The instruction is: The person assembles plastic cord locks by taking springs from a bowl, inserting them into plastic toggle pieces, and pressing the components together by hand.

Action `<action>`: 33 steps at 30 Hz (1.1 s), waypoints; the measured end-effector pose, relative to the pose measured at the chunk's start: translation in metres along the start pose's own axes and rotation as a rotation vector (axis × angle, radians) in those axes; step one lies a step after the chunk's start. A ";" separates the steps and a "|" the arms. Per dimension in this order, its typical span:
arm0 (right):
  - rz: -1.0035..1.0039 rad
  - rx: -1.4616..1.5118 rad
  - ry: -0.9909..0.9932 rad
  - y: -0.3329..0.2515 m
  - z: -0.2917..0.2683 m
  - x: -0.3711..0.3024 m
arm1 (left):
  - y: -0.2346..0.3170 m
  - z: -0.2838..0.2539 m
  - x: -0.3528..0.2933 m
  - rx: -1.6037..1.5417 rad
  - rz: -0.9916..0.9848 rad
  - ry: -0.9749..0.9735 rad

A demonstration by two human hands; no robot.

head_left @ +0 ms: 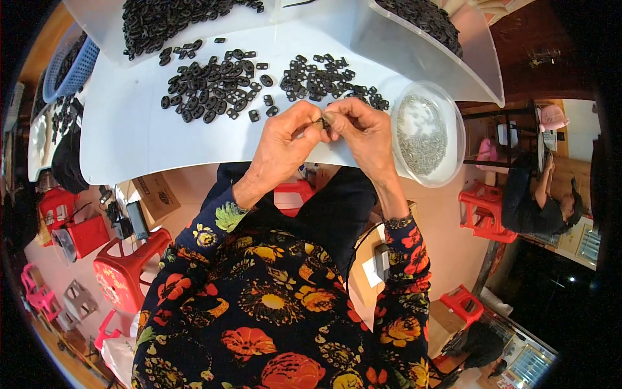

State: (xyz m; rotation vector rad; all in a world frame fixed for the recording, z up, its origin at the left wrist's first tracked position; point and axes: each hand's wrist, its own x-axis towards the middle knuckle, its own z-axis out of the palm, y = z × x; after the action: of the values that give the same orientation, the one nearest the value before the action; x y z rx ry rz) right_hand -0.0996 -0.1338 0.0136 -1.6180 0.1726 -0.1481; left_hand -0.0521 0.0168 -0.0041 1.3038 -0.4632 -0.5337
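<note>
Close to the table's front edge, my two hands meet fingertip to fingertip. My left hand (pixel 283 139) is closed, pinching a small black plastic part (pixel 320 123) between thumb and forefinger. The closed thumb and fingers of my right hand (pixel 366 133) press on the same part; anything smaller between the fingertips is hidden. Just beyond lie a loose pile of oval black pieces with holes (pixel 210 87) and, to its right, a pile of smaller black pieces (pixel 314 78). Beside my right hand stands a round clear tub (pixel 455 133) holding many tiny silvery metal pieces (pixel 421 146).
Two translucent bins hold heaps of black parts, one at the back left (pixel 278 32) and one at the back right (pixel 421 61). A blue basket (pixel 81 65) stands far left. Red stools (pixel 123 272) are on the floor. Another person (pixel 538 201) sits at the right.
</note>
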 end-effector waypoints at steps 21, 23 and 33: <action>0.023 0.034 0.132 0.003 0.012 -0.008 | -0.008 0.001 -0.001 0.008 0.113 0.063; 0.019 0.018 0.127 0.004 0.014 -0.008 | -0.009 0.001 -0.001 0.010 0.115 0.081; -0.027 0.107 0.117 0.003 0.014 -0.011 | 0.039 -0.062 0.022 0.875 0.544 0.038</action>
State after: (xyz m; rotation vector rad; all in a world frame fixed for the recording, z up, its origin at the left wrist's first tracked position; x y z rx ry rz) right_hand -0.1076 -0.1185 0.0101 -1.5059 0.2289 -0.2689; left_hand 0.0067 0.0583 0.0222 1.9065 -1.0494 0.1958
